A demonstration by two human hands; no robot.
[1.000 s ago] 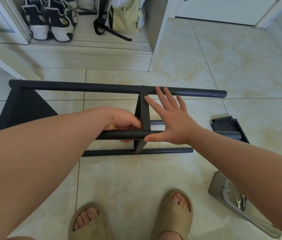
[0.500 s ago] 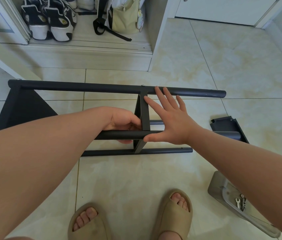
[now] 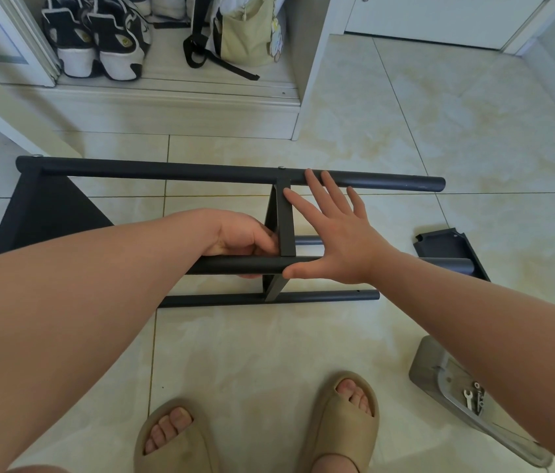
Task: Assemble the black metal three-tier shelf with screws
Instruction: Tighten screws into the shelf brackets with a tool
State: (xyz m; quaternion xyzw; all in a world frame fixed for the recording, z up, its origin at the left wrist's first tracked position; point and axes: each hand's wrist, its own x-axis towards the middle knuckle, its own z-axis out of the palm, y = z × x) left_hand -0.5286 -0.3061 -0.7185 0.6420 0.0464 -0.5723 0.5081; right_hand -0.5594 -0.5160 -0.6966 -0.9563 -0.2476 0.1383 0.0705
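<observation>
The black metal shelf frame [image 3: 173, 172] lies on its side on the tiled floor, its round posts running left to right. A black shelf panel [image 3: 47, 213] closes its left end, and a middle shelf panel [image 3: 284, 227] stands edge-on between the posts. My left hand [image 3: 245, 238] reaches behind the near upper post [image 3: 235, 265], its curled fingers against the middle panel's left side. My right hand [image 3: 340, 230] presses flat with straight, spread fingers on the panel's right side. A third black shelf panel [image 3: 446, 244] lies loose on the floor to the right.
A grey tray [image 3: 439, 373] at the lower right holds a small wrench [image 3: 468, 397] and screws. My two feet in beige slippers [image 3: 337, 421] stand just in front of the frame. Shoes [image 3: 98, 39] and a bag [image 3: 245, 32] sit in a cupboard beyond.
</observation>
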